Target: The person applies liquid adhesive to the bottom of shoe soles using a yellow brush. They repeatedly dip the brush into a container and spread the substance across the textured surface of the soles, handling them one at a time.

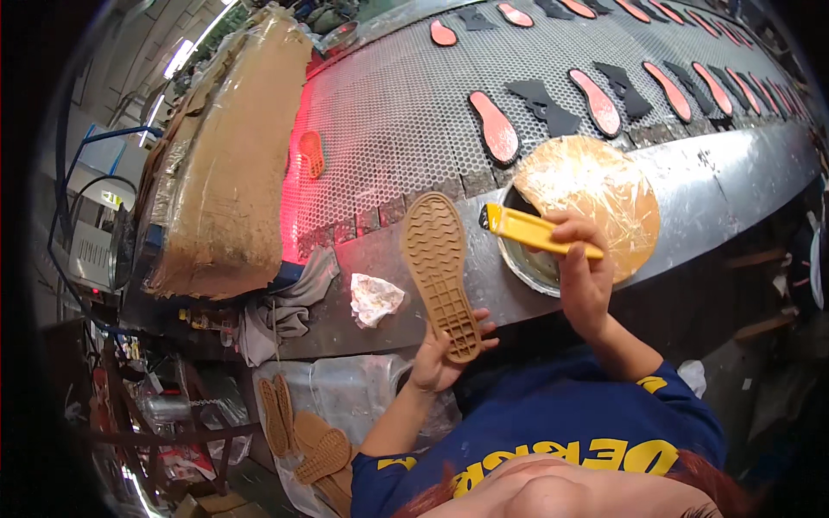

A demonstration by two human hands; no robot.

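Left hand (439, 361): fingers curled under the heel end of a tan rubber shoe sole (441, 269), gripping it from below. Sole held tread side up, toe pointing away toward the conveyor; tread is a wavy ribbed pattern at the toe and a fine square grid toward the heel. Its toe end overlaps the edge of the metal table (725, 186), a dull grey, scuffed sheet-steel ledge.

Right hand (583, 274): closed around the handle of a yellow brush (534, 230), flat plastic body, held level with its head end pointing left over a round metal tin (528, 263). The tin sits on the table just right of the sole; a circular tan lid (600, 197) wrapped in crinkled clear film lies tilted across its far rim, partly covering it.

Behind the table: a conveyor belt (397, 121) of perforated grey metal mesh, honeycomb holes, curving across the view. Flat pink insoles (495, 127) and black cut upper pieces (542, 102) lie spaced out on it. Red glow at the belt's left end.

On the table left of the sole: a crumpled white paper wad (375, 299) and a limp grey rag (289, 304). Farther left, a large cardboard block (233, 155) wrapped in glossy plastic film. Below the table, more tan soles (313, 445) stacked in a clear plastic bag.
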